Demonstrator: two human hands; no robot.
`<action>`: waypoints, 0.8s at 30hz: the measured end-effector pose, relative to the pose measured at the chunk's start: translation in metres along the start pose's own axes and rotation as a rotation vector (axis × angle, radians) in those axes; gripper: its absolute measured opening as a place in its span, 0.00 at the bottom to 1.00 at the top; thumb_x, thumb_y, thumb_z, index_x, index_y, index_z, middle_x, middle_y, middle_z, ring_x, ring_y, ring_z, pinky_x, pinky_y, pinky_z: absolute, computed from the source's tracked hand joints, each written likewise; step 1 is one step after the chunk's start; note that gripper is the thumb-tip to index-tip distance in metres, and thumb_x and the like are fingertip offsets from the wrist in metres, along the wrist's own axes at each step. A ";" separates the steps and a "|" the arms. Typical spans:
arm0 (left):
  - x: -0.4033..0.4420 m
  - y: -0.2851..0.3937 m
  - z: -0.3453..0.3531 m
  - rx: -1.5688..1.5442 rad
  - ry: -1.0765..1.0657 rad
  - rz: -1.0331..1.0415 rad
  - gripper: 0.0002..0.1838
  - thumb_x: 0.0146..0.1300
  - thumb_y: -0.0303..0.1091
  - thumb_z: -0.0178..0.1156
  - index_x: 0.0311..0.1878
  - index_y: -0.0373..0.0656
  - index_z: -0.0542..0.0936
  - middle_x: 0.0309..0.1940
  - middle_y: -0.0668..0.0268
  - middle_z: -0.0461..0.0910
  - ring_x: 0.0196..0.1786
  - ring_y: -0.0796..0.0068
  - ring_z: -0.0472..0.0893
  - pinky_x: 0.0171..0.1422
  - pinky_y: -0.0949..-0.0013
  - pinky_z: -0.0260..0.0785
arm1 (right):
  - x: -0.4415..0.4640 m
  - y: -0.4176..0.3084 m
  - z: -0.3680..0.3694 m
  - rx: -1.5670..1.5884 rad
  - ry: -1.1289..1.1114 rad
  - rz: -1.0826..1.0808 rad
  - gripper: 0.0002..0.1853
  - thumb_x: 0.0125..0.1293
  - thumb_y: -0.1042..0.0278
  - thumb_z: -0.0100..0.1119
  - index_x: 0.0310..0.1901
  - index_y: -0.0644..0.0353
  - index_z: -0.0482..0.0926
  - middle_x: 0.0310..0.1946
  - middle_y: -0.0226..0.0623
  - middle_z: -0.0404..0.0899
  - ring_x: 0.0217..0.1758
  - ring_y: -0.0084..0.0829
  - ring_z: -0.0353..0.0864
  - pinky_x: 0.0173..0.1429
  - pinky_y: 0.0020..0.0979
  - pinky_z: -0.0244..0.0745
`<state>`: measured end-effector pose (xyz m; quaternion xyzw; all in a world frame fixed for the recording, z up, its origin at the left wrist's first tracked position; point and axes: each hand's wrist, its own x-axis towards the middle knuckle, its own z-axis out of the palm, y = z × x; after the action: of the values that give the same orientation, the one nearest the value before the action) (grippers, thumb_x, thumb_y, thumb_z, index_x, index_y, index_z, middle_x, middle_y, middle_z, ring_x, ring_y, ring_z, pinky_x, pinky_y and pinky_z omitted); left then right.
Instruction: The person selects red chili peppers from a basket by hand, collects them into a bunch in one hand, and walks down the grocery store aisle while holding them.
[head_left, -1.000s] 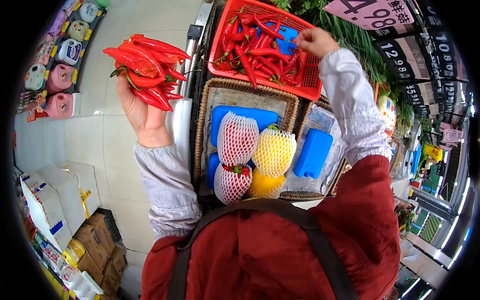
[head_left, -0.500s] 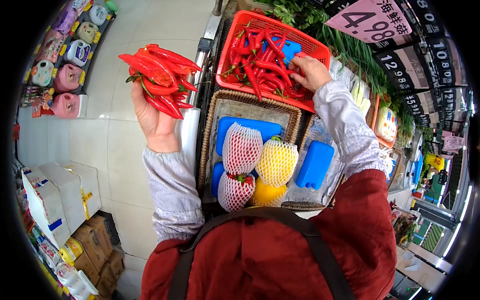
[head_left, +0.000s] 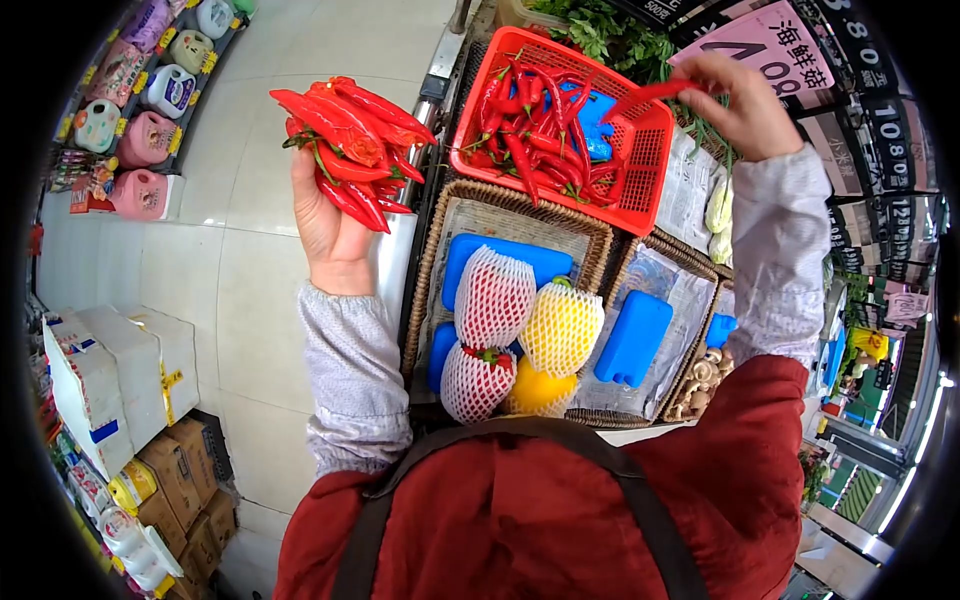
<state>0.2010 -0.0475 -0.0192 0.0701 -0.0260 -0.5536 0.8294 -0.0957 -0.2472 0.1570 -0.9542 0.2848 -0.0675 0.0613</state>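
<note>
A bunch of red chili peppers point(head_left: 355, 140) rests in my left hand point(head_left: 332, 225), which is closed around its lower side, left of the red basket. Between the fingers of my right hand point(head_left: 745, 105) is a single red chili pepper point(head_left: 650, 93), slightly blurred, raised above the basket's right edge. The red plastic basket point(head_left: 650, 180) holds more loose red chili peppers point(head_left: 540, 135). Part of a blue block point(head_left: 597, 120) shows among them.
Below the basket, a wicker tray point(head_left: 425, 260) holds bell peppers point(head_left: 493, 295) in foam nets. Another wicker tray has a blue block point(head_left: 633, 338). Leafy greens point(head_left: 620, 40) and price signs point(head_left: 760, 45) border the top right. White boxes point(head_left: 125, 365) stand on the left.
My right hand has lifted away from the basket, up and to the right, with one chili pepper in its fingers. My left hand still holds its bunch, shifted slightly right in view.
</note>
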 end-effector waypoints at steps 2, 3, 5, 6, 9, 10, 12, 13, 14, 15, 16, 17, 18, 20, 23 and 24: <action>-0.001 -0.002 0.002 -0.001 0.004 -0.004 0.24 0.56 0.36 0.62 0.55 0.41 0.69 0.54 0.62 0.72 0.57 0.65 0.70 0.65 0.58 0.62 | 0.020 -0.033 -0.018 0.219 -0.159 -0.028 0.10 0.59 0.70 0.58 0.40 0.64 0.75 0.31 0.28 0.75 0.35 0.19 0.71 0.42 0.23 0.67; -0.001 -0.002 0.003 -0.003 0.007 -0.006 0.24 0.57 0.36 0.62 0.55 0.41 0.69 0.54 0.62 0.72 0.57 0.65 0.70 0.65 0.58 0.62 | 0.032 -0.047 -0.020 0.325 -0.195 -0.108 0.11 0.60 0.67 0.57 0.40 0.65 0.75 0.32 0.28 0.76 0.35 0.19 0.72 0.43 0.24 0.67; -0.001 -0.003 0.003 0.006 0.016 0.011 0.24 0.57 0.36 0.62 0.55 0.41 0.69 0.54 0.62 0.72 0.58 0.65 0.70 0.65 0.58 0.62 | 0.064 -0.077 -0.021 0.653 -0.308 -0.221 0.10 0.54 0.66 0.62 0.36 0.61 0.78 0.29 0.37 0.79 0.31 0.29 0.79 0.33 0.30 0.75; -0.001 -0.003 0.003 0.010 0.023 0.029 0.24 0.57 0.36 0.62 0.56 0.41 0.69 0.54 0.62 0.72 0.58 0.64 0.70 0.65 0.57 0.62 | 0.080 -0.102 -0.032 0.535 -0.429 -0.281 0.07 0.58 0.70 0.57 0.36 0.63 0.78 0.28 0.35 0.78 0.31 0.24 0.77 0.34 0.26 0.75; -0.003 -0.004 0.007 -0.006 0.005 0.000 0.24 0.58 0.36 0.61 0.56 0.41 0.68 0.55 0.61 0.71 0.58 0.64 0.70 0.65 0.56 0.61 | 0.123 -0.142 -0.015 0.402 -0.442 -0.507 0.07 0.58 0.67 0.56 0.35 0.60 0.79 0.27 0.35 0.78 0.28 0.25 0.74 0.35 0.27 0.72; -0.004 -0.004 0.008 -0.012 0.000 -0.014 0.24 0.58 0.36 0.60 0.56 0.40 0.68 0.55 0.61 0.71 0.58 0.64 0.70 0.66 0.56 0.61 | 0.135 -0.155 -0.009 0.315 -0.417 -0.535 0.07 0.56 0.66 0.56 0.34 0.58 0.79 0.27 0.35 0.79 0.30 0.28 0.76 0.36 0.29 0.72; -0.005 -0.004 0.006 -0.040 -0.004 -0.034 0.24 0.59 0.36 0.59 0.57 0.40 0.67 0.55 0.60 0.71 0.59 0.63 0.70 0.66 0.55 0.61 | 0.153 -0.179 0.000 0.174 -0.422 -0.571 0.10 0.52 0.66 0.57 0.35 0.57 0.81 0.29 0.38 0.80 0.33 0.35 0.79 0.38 0.31 0.73; -0.004 -0.004 0.005 -0.032 -0.019 -0.023 0.25 0.59 0.36 0.59 0.58 0.40 0.66 0.55 0.59 0.70 0.59 0.63 0.70 0.65 0.55 0.62 | 0.166 -0.180 0.016 0.144 -0.392 -0.623 0.10 0.51 0.66 0.58 0.35 0.58 0.81 0.29 0.39 0.80 0.33 0.36 0.79 0.38 0.32 0.73; -0.003 -0.004 0.004 -0.026 -0.032 -0.009 0.25 0.60 0.37 0.59 0.59 0.40 0.65 0.55 0.59 0.70 0.59 0.62 0.70 0.65 0.55 0.62 | 0.173 -0.182 0.029 0.115 -0.363 -0.676 0.10 0.51 0.67 0.58 0.35 0.58 0.81 0.28 0.39 0.80 0.32 0.37 0.79 0.38 0.33 0.73; -0.003 -0.003 0.003 0.009 0.010 0.006 0.26 0.60 0.39 0.58 0.60 0.41 0.65 0.57 0.58 0.69 0.60 0.60 0.68 0.66 0.51 0.60 | 0.178 -0.179 0.038 0.112 -0.368 -0.664 0.10 0.50 0.67 0.59 0.34 0.58 0.81 0.28 0.40 0.80 0.32 0.37 0.79 0.38 0.33 0.73; -0.003 -0.003 0.002 0.005 0.015 0.018 0.26 0.60 0.39 0.58 0.60 0.41 0.65 0.57 0.58 0.69 0.60 0.60 0.68 0.66 0.51 0.60 | 0.180 -0.180 0.043 0.108 -0.373 -0.651 0.10 0.50 0.67 0.59 0.34 0.58 0.81 0.28 0.40 0.80 0.32 0.37 0.79 0.38 0.34 0.74; -0.003 -0.003 0.001 -0.018 0.014 -0.006 0.26 0.60 0.39 0.58 0.59 0.41 0.66 0.57 0.58 0.69 0.59 0.60 0.69 0.66 0.52 0.60 | 0.179 -0.178 0.046 0.157 -0.371 -0.655 0.11 0.50 0.67 0.59 0.35 0.59 0.81 0.29 0.42 0.80 0.33 0.37 0.79 0.39 0.34 0.74; -0.003 -0.004 0.001 -0.040 0.012 -0.032 0.25 0.60 0.39 0.58 0.59 0.42 0.66 0.57 0.58 0.69 0.59 0.61 0.69 0.65 0.53 0.61 | 0.179 -0.176 0.049 0.157 -0.376 -0.662 0.11 0.50 0.67 0.59 0.35 0.59 0.81 0.29 0.42 0.80 0.33 0.37 0.79 0.39 0.34 0.74; -0.005 -0.005 0.003 -0.040 0.032 -0.021 0.25 0.60 0.39 0.59 0.59 0.43 0.67 0.56 0.59 0.70 0.58 0.62 0.70 0.65 0.55 0.63 | 0.177 -0.172 0.054 0.248 -0.327 -0.646 0.11 0.50 0.66 0.59 0.36 0.60 0.80 0.30 0.42 0.80 0.34 0.37 0.79 0.40 0.33 0.74; -0.004 -0.005 0.002 -0.007 0.003 -0.035 0.25 0.59 0.38 0.59 0.58 0.43 0.67 0.56 0.61 0.71 0.58 0.63 0.70 0.64 0.55 0.63 | 0.171 -0.168 0.050 0.249 -0.296 -0.663 0.14 0.50 0.66 0.59 0.39 0.61 0.79 0.33 0.42 0.79 0.34 0.37 0.79 0.40 0.32 0.74; -0.004 -0.006 0.003 0.004 0.015 -0.027 0.25 0.59 0.38 0.60 0.58 0.43 0.67 0.55 0.61 0.71 0.58 0.63 0.70 0.64 0.55 0.63 | 0.166 -0.167 0.047 0.277 -0.313 -0.619 0.15 0.51 0.66 0.59 0.40 0.62 0.78 0.34 0.43 0.78 0.34 0.37 0.79 0.40 0.32 0.74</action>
<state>0.1939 -0.0467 -0.0174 0.0762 -0.0200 -0.5641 0.8219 0.1392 -0.1969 0.1520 -0.9766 -0.0417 0.0258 0.2092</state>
